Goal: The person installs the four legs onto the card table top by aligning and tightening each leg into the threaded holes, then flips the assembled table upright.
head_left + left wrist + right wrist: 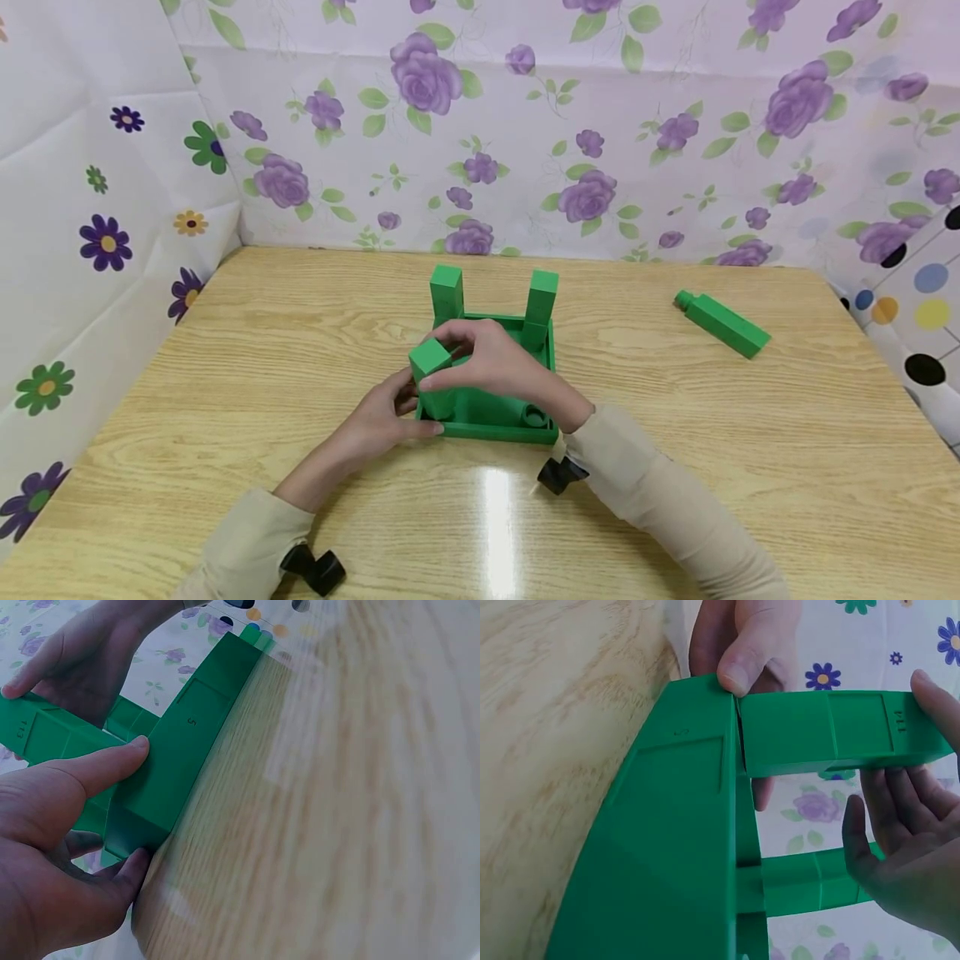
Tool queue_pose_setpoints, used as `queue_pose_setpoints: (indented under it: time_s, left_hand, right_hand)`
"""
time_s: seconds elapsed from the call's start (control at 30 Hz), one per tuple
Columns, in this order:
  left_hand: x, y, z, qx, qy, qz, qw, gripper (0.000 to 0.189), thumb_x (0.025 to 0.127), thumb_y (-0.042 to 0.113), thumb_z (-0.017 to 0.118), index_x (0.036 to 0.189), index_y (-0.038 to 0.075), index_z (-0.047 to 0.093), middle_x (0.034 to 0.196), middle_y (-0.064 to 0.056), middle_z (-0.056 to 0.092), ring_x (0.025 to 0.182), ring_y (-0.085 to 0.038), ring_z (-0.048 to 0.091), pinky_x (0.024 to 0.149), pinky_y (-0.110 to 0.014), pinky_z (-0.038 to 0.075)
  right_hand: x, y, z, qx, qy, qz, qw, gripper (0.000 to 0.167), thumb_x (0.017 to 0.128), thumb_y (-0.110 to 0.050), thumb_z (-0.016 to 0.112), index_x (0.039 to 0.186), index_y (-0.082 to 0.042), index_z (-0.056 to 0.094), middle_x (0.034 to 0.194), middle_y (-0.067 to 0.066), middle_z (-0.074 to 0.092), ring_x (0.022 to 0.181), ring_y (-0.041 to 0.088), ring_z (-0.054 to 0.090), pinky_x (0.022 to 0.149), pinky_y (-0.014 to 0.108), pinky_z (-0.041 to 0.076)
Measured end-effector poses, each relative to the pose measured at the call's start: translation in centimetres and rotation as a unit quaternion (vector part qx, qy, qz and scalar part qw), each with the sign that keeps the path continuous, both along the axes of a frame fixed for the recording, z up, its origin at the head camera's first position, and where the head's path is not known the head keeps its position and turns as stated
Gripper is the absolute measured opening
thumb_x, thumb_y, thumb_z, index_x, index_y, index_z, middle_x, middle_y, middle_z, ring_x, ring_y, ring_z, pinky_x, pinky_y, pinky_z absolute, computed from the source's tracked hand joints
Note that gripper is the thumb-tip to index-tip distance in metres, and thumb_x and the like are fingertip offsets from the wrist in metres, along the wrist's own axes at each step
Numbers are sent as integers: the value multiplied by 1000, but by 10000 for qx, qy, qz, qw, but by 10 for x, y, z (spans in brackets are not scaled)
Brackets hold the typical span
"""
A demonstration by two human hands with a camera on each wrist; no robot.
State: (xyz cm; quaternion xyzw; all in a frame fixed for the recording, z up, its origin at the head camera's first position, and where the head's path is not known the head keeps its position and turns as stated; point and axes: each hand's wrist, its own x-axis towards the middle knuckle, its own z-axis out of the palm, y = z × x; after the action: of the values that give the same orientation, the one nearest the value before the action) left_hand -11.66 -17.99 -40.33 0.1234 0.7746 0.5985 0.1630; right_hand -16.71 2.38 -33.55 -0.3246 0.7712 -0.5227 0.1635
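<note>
A green square base (495, 432) with a raised rim lies on the table. My right hand (498, 362) grips the upper part of a green square leg (431, 358) that stands at the base's front left corner. At that same corner, my left hand (378, 421) holds the base, its thumb along the front wall and fingers at the side. The right wrist view shows a thin gap where the gripped leg (787, 735) meets the base (682, 825). Two more green legs stand upright at the back corners, a left one (447, 292) and a right one (542, 296).
A round socket (534, 416) shows in the base's front right corner. One loose green leg (723, 323) with a round peg end lies on the wooden table (637, 467) to the right. Flowered sheets (525, 125) hang behind the table and at its sides.
</note>
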Motion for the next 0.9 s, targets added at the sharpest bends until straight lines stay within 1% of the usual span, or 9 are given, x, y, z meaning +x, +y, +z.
queue_pose_setpoints:
  time_s: [0.27,0.43,0.57,0.73,0.9]
  left_hand:
    - [0,0,0,28,-13,-13,10000,82,83,9,77,151,8,30,146,-13,39,126,-31,47,99,-41,44]
    - [1,-1,0,82,-41,6,10000,82,83,9,77,151,10,31,147,-12,39,127,-30,47,99,-40,45]
    - [2,-1,1,139,-77,4,9999,80,83,8,77,150,10,33,147,-12,40,127,-30,47,98,-39,45]
    - [1,0,1,151,-41,-26,9999,78,83,7,77,148,10,36,145,-11,42,124,-29,50,94,-35,48]
    - [1,0,2,75,-42,3,10000,77,82,7,78,148,11,36,143,-10,44,124,-29,50,95,-35,47]
  right_hand:
    - [8,-5,-1,120,257,-576,9979,38,75,-26,85,106,-13,67,93,-4,66,85,14,61,76,30,52]
    - [14,-7,-1,166,366,-874,9954,38,75,-25,85,105,-12,66,91,-4,65,81,14,60,72,30,52]
    - [18,-10,-3,221,469,-1129,9922,40,74,-28,86,105,-14,65,90,-3,61,83,14,57,71,29,51]
    - [23,-14,-5,137,563,-1282,9901,39,74,-29,85,102,-13,63,89,-3,61,82,12,57,71,29,51]
    - [26,-17,-5,43,636,-1469,9871,36,75,-28,85,96,-13,62,85,-5,62,79,9,60,69,28,51]
